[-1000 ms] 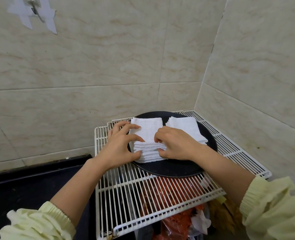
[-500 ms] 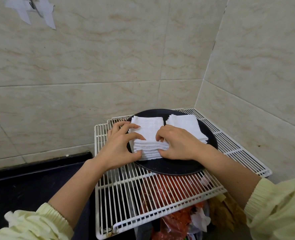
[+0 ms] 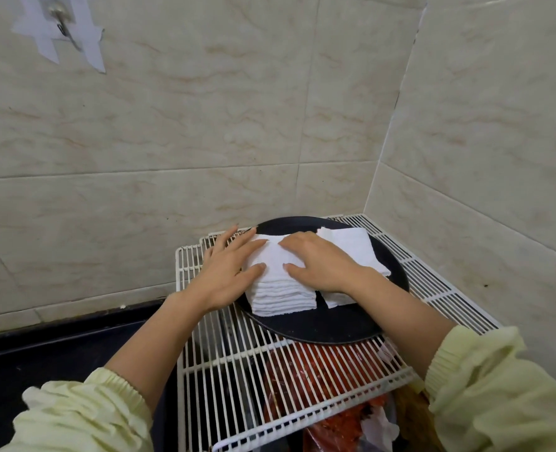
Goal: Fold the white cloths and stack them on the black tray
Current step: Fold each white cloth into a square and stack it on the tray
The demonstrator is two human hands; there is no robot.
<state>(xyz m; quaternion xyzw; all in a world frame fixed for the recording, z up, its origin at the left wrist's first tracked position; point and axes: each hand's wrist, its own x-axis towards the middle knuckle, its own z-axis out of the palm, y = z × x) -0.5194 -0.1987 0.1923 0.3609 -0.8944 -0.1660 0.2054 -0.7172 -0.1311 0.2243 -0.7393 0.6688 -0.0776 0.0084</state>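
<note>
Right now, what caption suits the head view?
Left hand and right hand press on a stack of folded white cloths on the black tray, a second stack beside it.

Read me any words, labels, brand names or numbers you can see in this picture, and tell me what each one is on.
No text can be read anywhere in this view.
The white tape around the wall hook is blank.
The folded cloths, the black tray and the wire rack carry no print.
The red bag under the rack shows no lettering that can be made out.
</note>
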